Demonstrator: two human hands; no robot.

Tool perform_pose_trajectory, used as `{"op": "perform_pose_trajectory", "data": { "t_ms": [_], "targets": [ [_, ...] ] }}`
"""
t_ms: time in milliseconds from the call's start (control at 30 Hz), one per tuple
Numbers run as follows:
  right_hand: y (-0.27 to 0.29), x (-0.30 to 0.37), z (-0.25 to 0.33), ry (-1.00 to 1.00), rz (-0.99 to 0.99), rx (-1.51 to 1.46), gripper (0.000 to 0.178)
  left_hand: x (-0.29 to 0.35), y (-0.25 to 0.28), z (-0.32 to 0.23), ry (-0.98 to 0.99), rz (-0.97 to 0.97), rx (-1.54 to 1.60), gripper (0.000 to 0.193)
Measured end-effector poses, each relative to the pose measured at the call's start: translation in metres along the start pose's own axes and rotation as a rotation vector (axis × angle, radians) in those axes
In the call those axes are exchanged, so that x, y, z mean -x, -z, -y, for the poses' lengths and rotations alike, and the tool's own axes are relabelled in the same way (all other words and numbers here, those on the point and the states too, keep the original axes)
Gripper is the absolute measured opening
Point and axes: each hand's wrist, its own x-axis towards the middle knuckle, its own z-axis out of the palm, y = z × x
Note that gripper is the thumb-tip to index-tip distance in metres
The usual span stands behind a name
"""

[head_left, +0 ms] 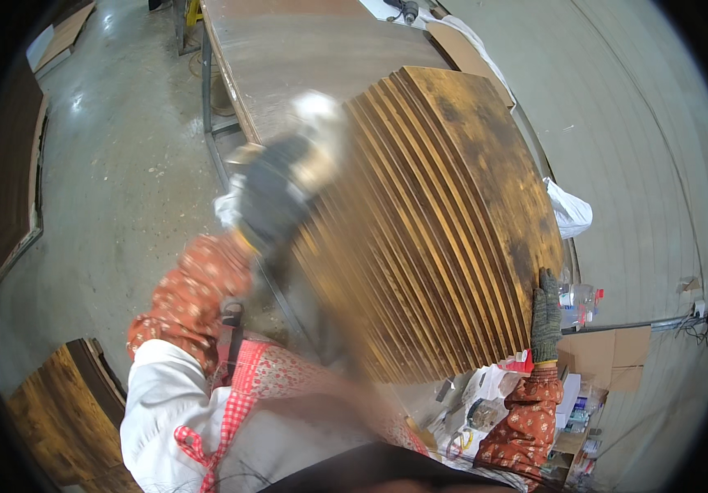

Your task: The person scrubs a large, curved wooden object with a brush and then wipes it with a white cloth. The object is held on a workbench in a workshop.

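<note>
A row of dark-stained wooden boards [485, 148] is packed face to face across the middle, with many thin edges showing. My left hand [276, 197], in a dark glove, is smeared by motion above the left part of the boards. Its fingers seem closed round a white wad [319, 115] that looks like cloth. More white shows at the wrist side of that hand. My right hand [545, 316], in a grey knit glove, lies with straight fingers against the right end board.
A brown-topped table [288, 41] extends behind the boards, with a drill [409, 11] at its far end. Beyond my right hand are a clear bottle [580, 304] and a cardboard sheet [617, 357]. More wooden boards [66, 411] stand at lower left.
</note>
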Motion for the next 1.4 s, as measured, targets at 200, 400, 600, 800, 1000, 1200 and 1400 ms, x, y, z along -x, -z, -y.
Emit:
{"op": "perform_pose_trajectory", "data": {
  "t_ms": [200,400,600,800,1000,1200,1400],
  "targets": [
    [0.001,0.003,-0.003,-0.080,0.011,-0.012,0.045,-0.027,-0.033,-0.077,-0.156,0.422,0.632,0.041],
    [0.003,0.005,-0.005,-0.112,0.076,0.094,0.045,-0.067,-0.010,0.042,0.428,0.175,0.081,0.036],
    [0.004,0.005,-0.008,-0.063,0.082,0.128,0.046,-0.099,0.007,0.009,0.258,0.022,0.761,0.040],
    [0.005,0.003,0.001,-0.091,0.041,0.152,0.045,-0.127,-0.038,-0.076,-0.507,-0.163,-0.171,0.047],
    [0.008,-0.001,0.020,-0.095,0.004,0.062,0.044,-0.141,-0.053,-0.007,0.108,0.052,0.066,0.039],
    [0.017,-0.003,0.033,0.231,-0.078,0.266,0.032,-0.178,-0.002,-0.006,0.203,-0.195,0.032,0.033],
    [0.027,0.004,0.070,-0.127,-0.088,0.313,0.051,-0.218,-0.008,-0.137,-0.416,0.045,0.352,0.045]
  ]
}}
